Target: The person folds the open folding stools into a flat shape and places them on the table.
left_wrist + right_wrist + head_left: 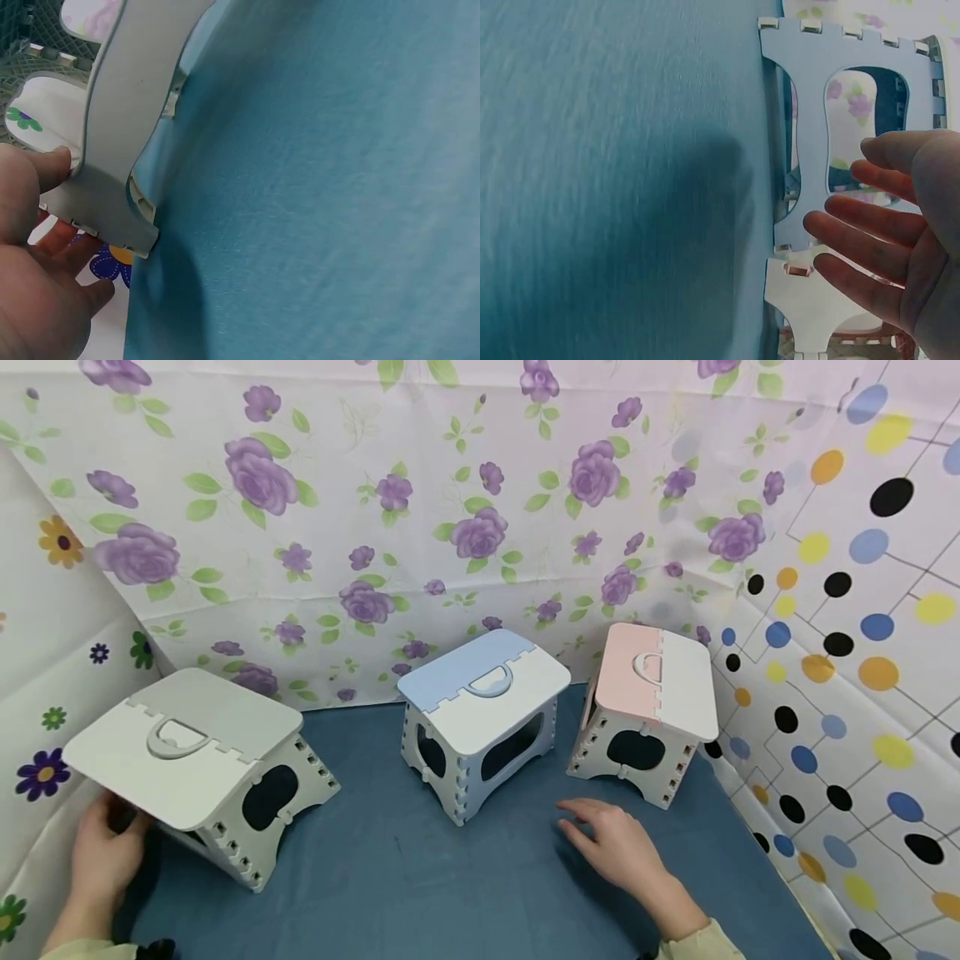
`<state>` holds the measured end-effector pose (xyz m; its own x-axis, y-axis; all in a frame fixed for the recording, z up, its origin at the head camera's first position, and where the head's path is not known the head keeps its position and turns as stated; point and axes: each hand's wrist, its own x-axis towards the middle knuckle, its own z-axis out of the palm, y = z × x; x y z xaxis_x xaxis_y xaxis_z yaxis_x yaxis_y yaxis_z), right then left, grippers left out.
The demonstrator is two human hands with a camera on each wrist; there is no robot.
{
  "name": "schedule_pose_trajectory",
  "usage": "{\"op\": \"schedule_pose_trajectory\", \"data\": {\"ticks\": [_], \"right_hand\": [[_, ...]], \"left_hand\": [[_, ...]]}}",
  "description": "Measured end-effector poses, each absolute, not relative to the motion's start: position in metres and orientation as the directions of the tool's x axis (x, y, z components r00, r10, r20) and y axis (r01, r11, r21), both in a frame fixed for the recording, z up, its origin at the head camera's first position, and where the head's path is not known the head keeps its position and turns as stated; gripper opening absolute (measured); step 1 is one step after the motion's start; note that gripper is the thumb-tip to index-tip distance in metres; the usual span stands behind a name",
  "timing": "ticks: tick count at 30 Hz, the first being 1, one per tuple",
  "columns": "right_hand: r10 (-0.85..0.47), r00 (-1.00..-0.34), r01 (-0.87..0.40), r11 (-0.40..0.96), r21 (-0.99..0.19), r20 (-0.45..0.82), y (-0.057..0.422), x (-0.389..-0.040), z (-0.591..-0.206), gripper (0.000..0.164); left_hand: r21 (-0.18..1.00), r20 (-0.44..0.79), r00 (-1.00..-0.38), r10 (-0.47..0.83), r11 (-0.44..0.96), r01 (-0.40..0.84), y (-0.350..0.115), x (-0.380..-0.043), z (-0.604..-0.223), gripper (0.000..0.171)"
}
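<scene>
A grey-and-white folding step stool [247,710] stands unfolded at the left, its grey carry handle on top. My left hand [105,856] grips its near left leg; in the left wrist view the thumb lies in the side opening and the fingers of the hand [37,277] are beyond the leg panel [135,90]. Part of that hand is hidden under the stool top. My right hand [615,847] hovers with loosely spread fingers and holds nothing. Nearest to it are a blue-and-white folding stool [487,722] and a pink-and-white folding stool [622,681], both unfolded and upright.
A blue cloth [420,893] covers the table under the stools. Behind it hangs a sheet with purple roses [480,535]. A dotted sheet [862,693] closes the right side, and a flowered sheet [45,693] the left.
</scene>
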<state>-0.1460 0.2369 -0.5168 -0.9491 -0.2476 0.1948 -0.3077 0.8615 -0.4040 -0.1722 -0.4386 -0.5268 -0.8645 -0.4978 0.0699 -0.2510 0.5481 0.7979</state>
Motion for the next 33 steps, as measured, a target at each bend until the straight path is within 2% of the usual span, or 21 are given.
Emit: {"op": "schedule_pose_trajectory", "data": {"ticks": [6,16,27,33], "right_hand": [[-0.283,-0.940,-0.340,0.835,-0.432,0.192,0.226,-0.143,-0.519,0.030],[-0.384,-0.897,-0.442,0.751,-0.491,0.220,0.209,-0.143,-0.520,0.030],[-0.444,-0.875,-0.471,0.693,-0.545,0.192,0.193,-0.142,-0.516,0.030],[-0.482,-0.859,-0.485,0.656,-0.578,0.174,0.183,-0.141,-0.515,0.031]], "left_hand": [[0.797,0.055,-0.832,-0.553,0.527,-0.297,-0.426,-0.162,-0.528,0.054],[0.857,-0.076,-0.761,-0.645,0.347,-0.380,-0.408,-0.145,-0.535,0.067],[0.817,-0.061,-0.778,-0.625,0.416,-0.399,-0.400,-0.123,-0.536,0.060],[0.814,-0.104,-0.797,-0.595,0.409,-0.412,-0.398,-0.112,-0.535,0.061]]}}
